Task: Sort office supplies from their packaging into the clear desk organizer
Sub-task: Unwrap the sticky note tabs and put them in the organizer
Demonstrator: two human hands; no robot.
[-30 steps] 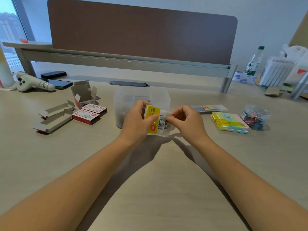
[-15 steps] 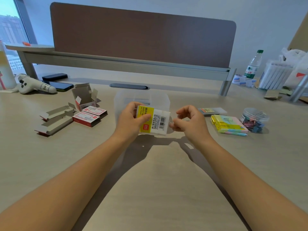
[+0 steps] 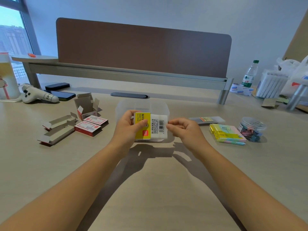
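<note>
single head-worn wide view, forward and down over the desk [image 3: 50, 164]

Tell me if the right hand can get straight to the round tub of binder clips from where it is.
Probably yes. The right hand pinches the packet edge, and the tub of binder clips sits on its own side; only the low sticky notes lie between. It must release the packet first.

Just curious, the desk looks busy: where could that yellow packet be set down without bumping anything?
Bare desk lies near the person, between the forearms. A gap also sits between the staple boxes and the clear organizer. Right of it, the sticky notes and clip jar crowd together.
</note>
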